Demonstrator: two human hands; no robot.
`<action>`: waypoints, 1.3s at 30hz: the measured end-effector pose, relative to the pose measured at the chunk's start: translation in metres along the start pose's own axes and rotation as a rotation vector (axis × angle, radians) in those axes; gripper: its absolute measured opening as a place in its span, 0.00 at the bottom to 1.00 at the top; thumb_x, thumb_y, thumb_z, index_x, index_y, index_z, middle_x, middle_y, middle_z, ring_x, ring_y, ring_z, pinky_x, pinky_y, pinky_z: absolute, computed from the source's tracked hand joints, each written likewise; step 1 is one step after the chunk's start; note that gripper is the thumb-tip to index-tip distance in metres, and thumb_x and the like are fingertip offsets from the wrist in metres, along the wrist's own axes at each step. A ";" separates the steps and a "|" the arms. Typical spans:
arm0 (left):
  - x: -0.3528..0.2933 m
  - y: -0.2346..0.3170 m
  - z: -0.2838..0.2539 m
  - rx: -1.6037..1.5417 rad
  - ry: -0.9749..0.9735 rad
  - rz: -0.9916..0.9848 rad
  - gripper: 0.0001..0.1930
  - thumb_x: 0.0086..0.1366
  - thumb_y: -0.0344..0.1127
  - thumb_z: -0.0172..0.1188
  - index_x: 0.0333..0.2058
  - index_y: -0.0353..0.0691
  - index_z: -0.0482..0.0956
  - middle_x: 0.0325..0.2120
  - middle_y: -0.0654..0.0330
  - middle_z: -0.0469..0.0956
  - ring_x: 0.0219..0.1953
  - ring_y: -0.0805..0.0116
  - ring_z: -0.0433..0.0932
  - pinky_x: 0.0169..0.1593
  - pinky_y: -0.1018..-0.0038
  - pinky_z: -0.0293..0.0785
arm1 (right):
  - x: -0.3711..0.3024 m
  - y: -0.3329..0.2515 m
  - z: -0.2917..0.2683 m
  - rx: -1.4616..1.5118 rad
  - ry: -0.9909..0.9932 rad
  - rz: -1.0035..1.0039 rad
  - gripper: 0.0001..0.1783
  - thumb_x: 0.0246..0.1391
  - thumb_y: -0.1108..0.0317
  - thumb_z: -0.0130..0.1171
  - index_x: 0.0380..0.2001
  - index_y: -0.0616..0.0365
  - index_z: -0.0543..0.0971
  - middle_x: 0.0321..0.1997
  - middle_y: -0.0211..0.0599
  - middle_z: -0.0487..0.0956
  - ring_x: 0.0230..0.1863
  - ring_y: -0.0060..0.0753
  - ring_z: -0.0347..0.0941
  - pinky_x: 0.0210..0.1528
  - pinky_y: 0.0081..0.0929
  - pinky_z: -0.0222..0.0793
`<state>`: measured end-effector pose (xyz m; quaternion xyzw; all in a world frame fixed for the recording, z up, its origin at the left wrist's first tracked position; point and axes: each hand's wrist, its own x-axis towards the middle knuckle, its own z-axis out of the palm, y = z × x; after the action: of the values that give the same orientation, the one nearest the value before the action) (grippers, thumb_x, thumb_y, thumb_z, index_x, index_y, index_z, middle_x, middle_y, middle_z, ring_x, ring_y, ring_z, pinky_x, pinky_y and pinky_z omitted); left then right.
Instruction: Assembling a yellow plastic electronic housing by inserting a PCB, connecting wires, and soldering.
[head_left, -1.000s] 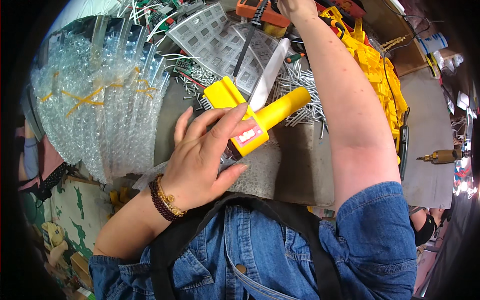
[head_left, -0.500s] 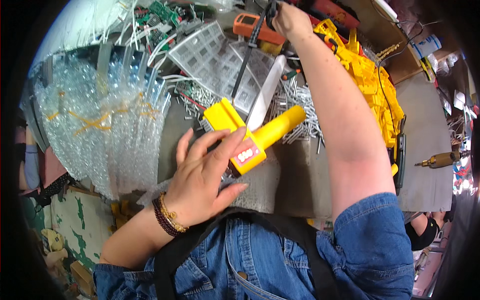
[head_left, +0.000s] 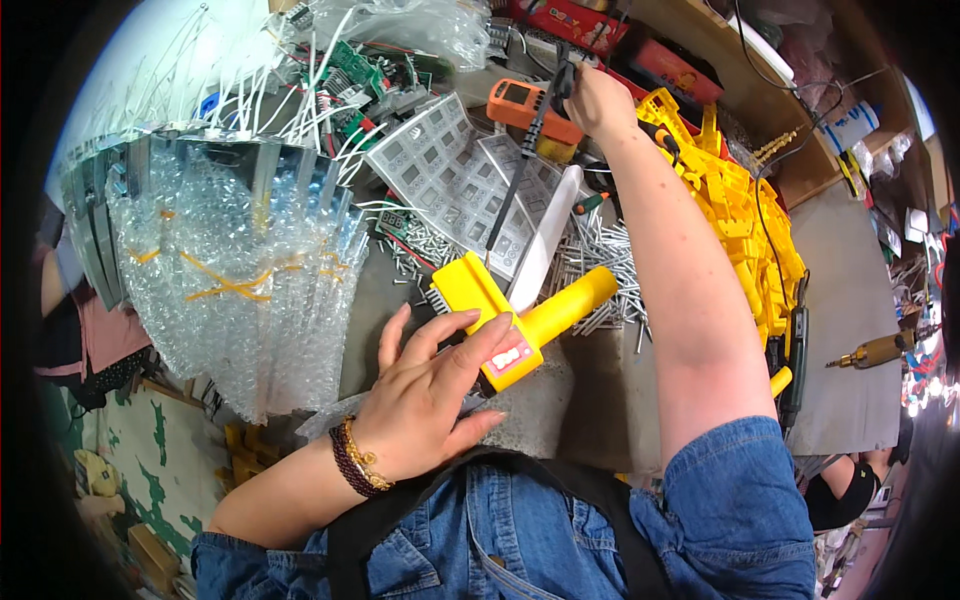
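Note:
A yellow plastic housing [head_left: 470, 285] with a round handle sticking out to the upper right lies under my left hand [head_left: 415, 405]. Its fingers rest over the top and the thumb is at the near edge, gripping it; a pink-red label [head_left: 508, 356] shows beside the fingertips. My right hand [head_left: 598, 103], arm stretched far forward, is closed around the upper end of a long, slim black tool [head_left: 512, 185]. The tool's thin tip slants down to the far edge of the housing; whether it touches inside cannot be seen. The right fingers are partly hidden.
Beyond the housing lie a label sheet [head_left: 440, 170], a white strip [head_left: 547, 240], loose screws [head_left: 610, 262] and an orange meter [head_left: 520, 100]. Yellow plastic parts [head_left: 745, 200] pile up at right, near a brass-coloured tool [head_left: 875, 350]. Bubble-wrapped pieces [head_left: 230, 300] fill the left, below green circuit boards [head_left: 355, 70].
The whole view has shifted, so everything appears lower and slightly farther right. Both hands keep their grips, and the black tool's tip stays at the housing's far edge.

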<state>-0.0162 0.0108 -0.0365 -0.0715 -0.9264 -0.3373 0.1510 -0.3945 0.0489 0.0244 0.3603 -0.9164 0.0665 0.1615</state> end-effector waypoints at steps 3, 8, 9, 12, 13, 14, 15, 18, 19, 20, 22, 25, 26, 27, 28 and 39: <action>-0.001 -0.001 0.000 0.001 -0.007 0.004 0.48 0.55 0.41 0.69 0.70 0.45 0.50 0.58 0.67 0.74 0.65 0.57 0.63 0.68 0.40 0.39 | -0.001 0.002 0.003 0.028 0.047 -0.003 0.16 0.56 0.62 0.49 0.44 0.57 0.77 0.42 0.55 0.81 0.47 0.59 0.77 0.50 0.49 0.73; -0.001 0.000 -0.001 -0.015 -0.004 -0.009 0.48 0.55 0.41 0.69 0.70 0.46 0.50 0.59 0.68 0.73 0.65 0.58 0.63 0.67 0.39 0.39 | -0.001 0.008 0.010 0.046 0.067 0.029 0.16 0.57 0.62 0.48 0.44 0.57 0.77 0.40 0.55 0.81 0.46 0.60 0.77 0.49 0.51 0.72; -0.001 0.000 -0.001 -0.017 -0.009 -0.004 0.48 0.56 0.40 0.69 0.70 0.46 0.50 0.59 0.68 0.73 0.65 0.58 0.63 0.67 0.39 0.39 | -0.001 0.011 0.011 0.093 0.086 0.020 0.16 0.57 0.62 0.48 0.44 0.57 0.77 0.40 0.56 0.81 0.46 0.61 0.77 0.48 0.51 0.72; -0.001 0.001 -0.001 -0.022 -0.011 -0.007 0.47 0.56 0.40 0.69 0.70 0.46 0.50 0.59 0.68 0.73 0.65 0.58 0.63 0.67 0.38 0.39 | -0.001 0.017 0.017 0.177 0.115 0.015 0.15 0.58 0.61 0.49 0.44 0.56 0.77 0.39 0.56 0.81 0.45 0.61 0.77 0.48 0.51 0.72; -0.001 0.001 -0.002 -0.023 -0.012 -0.008 0.47 0.56 0.40 0.69 0.70 0.46 0.50 0.59 0.68 0.73 0.65 0.58 0.63 0.67 0.38 0.39 | -0.001 0.017 0.018 0.215 0.126 0.018 0.15 0.58 0.61 0.49 0.44 0.56 0.77 0.39 0.55 0.81 0.45 0.61 0.77 0.48 0.51 0.72; -0.001 0.002 -0.002 -0.017 -0.008 -0.010 0.47 0.56 0.40 0.69 0.70 0.46 0.50 0.59 0.68 0.73 0.65 0.58 0.63 0.67 0.38 0.39 | -0.002 0.017 0.019 0.215 0.123 0.018 0.15 0.58 0.61 0.49 0.44 0.56 0.77 0.39 0.55 0.81 0.45 0.61 0.77 0.48 0.51 0.72; -0.001 0.002 -0.002 -0.011 -0.005 -0.011 0.47 0.56 0.39 0.69 0.70 0.46 0.50 0.59 0.68 0.73 0.65 0.57 0.63 0.67 0.38 0.39 | -0.002 0.016 0.018 0.192 0.138 0.007 0.15 0.58 0.61 0.49 0.43 0.56 0.77 0.38 0.55 0.81 0.45 0.61 0.77 0.48 0.51 0.72; -0.001 0.003 -0.001 -0.005 -0.001 -0.023 0.48 0.55 0.39 0.69 0.70 0.45 0.50 0.58 0.69 0.74 0.64 0.57 0.63 0.67 0.38 0.39 | -0.004 0.015 0.022 0.192 0.156 0.013 0.15 0.57 0.61 0.49 0.43 0.55 0.77 0.38 0.55 0.81 0.45 0.61 0.77 0.48 0.51 0.72; 0.000 0.003 -0.001 -0.013 -0.009 -0.025 0.48 0.55 0.39 0.69 0.70 0.45 0.50 0.58 0.69 0.74 0.64 0.57 0.63 0.67 0.38 0.39 | -0.004 0.017 0.025 0.213 0.164 0.030 0.15 0.57 0.61 0.49 0.42 0.55 0.77 0.38 0.55 0.81 0.44 0.61 0.77 0.48 0.52 0.72; 0.002 0.002 -0.002 0.002 -0.002 -0.021 0.48 0.55 0.38 0.69 0.70 0.45 0.50 0.58 0.69 0.74 0.64 0.57 0.64 0.67 0.38 0.39 | -0.001 0.020 0.026 0.211 0.193 -0.004 0.14 0.57 0.61 0.50 0.41 0.56 0.78 0.37 0.56 0.81 0.44 0.62 0.77 0.47 0.52 0.73; 0.002 0.002 -0.001 0.014 0.011 -0.020 0.48 0.54 0.37 0.70 0.70 0.45 0.51 0.57 0.69 0.75 0.63 0.57 0.64 0.68 0.39 0.38 | 0.000 0.022 0.026 0.109 0.216 -0.086 0.13 0.57 0.62 0.51 0.39 0.57 0.78 0.37 0.57 0.81 0.44 0.62 0.77 0.46 0.52 0.73; 0.004 0.002 -0.001 0.063 -0.002 0.005 0.47 0.54 0.40 0.70 0.67 0.39 0.52 0.58 0.67 0.75 0.65 0.55 0.61 0.69 0.40 0.37 | 0.009 0.029 0.027 0.116 0.202 -0.092 0.12 0.54 0.65 0.53 0.41 0.53 0.76 0.39 0.56 0.80 0.47 0.65 0.72 0.46 0.49 0.72; 0.005 0.003 0.000 0.054 -0.016 0.017 0.47 0.54 0.40 0.70 0.67 0.39 0.52 0.58 0.67 0.75 0.65 0.55 0.61 0.69 0.40 0.37 | 0.020 0.051 0.037 0.004 0.189 -0.105 0.14 0.55 0.67 0.52 0.44 0.54 0.77 0.42 0.54 0.80 0.47 0.63 0.74 0.45 0.46 0.73; 0.004 0.002 0.000 0.066 -0.015 0.014 0.47 0.54 0.39 0.71 0.67 0.38 0.52 0.58 0.67 0.75 0.65 0.55 0.61 0.69 0.40 0.36 | 0.016 0.043 0.039 0.036 0.205 -0.101 0.14 0.56 0.66 0.51 0.44 0.57 0.75 0.38 0.56 0.80 0.43 0.62 0.76 0.43 0.48 0.73; 0.003 0.002 -0.001 0.078 -0.014 0.013 0.47 0.53 0.38 0.71 0.67 0.38 0.53 0.58 0.66 0.75 0.65 0.54 0.61 0.69 0.40 0.36 | 0.014 0.035 0.041 0.068 0.223 -0.097 0.14 0.58 0.65 0.50 0.44 0.60 0.74 0.34 0.58 0.80 0.39 0.61 0.77 0.40 0.49 0.73; 0.004 0.004 0.002 0.089 0.073 0.026 0.42 0.54 0.36 0.70 0.65 0.37 0.58 0.50 0.63 0.80 0.63 0.54 0.66 0.69 0.39 0.38 | 0.016 0.036 0.044 0.154 0.227 -0.065 0.16 0.64 0.60 0.45 0.44 0.61 0.74 0.36 0.61 0.80 0.42 0.64 0.76 0.42 0.49 0.72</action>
<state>-0.0193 0.0150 -0.0344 -0.0642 -0.9334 -0.2961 0.1921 -0.4412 0.0546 -0.0121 0.3914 -0.8721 0.1718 0.2381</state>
